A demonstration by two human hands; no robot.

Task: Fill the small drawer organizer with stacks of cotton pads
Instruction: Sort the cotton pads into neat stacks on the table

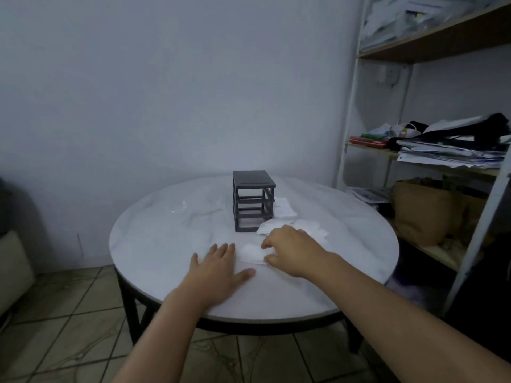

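The small drawer organizer point(253, 201) stands upright near the middle of the round white table point(154, 244), a dark frame with one corner turned toward the person, and it lies straight beyond the hands, further across the tabletop. Between it and the person sits the near stack point(250, 253) of cotton pads, a low white oblong whose long axis runs roughly left to right, across the line of reach rather than along it. The right hand point(293, 250) is on the stack's right end, fingers curled over the far edge and thumb at the near edge, so it appears to pinch the pads. The left hand point(218, 265) lies flat on the table with straight, spread fingers, its fingertips just beside the stack's left end, and holds nothing. The right hand is therefore the nearer to the work, and the organizer is slightly to its left, so the carry looks like a forward reach bearing a little left. More loose pads point(309, 228) lie in a heap just past the right hand, and another small pile point(284, 210) rests against the organizer's right side. The frame shows open slots on both visible faces, and I cannot tell which one takes the pads or whether any drawers are fitted. Judging by the empty-looking slots, the filling is at its start.
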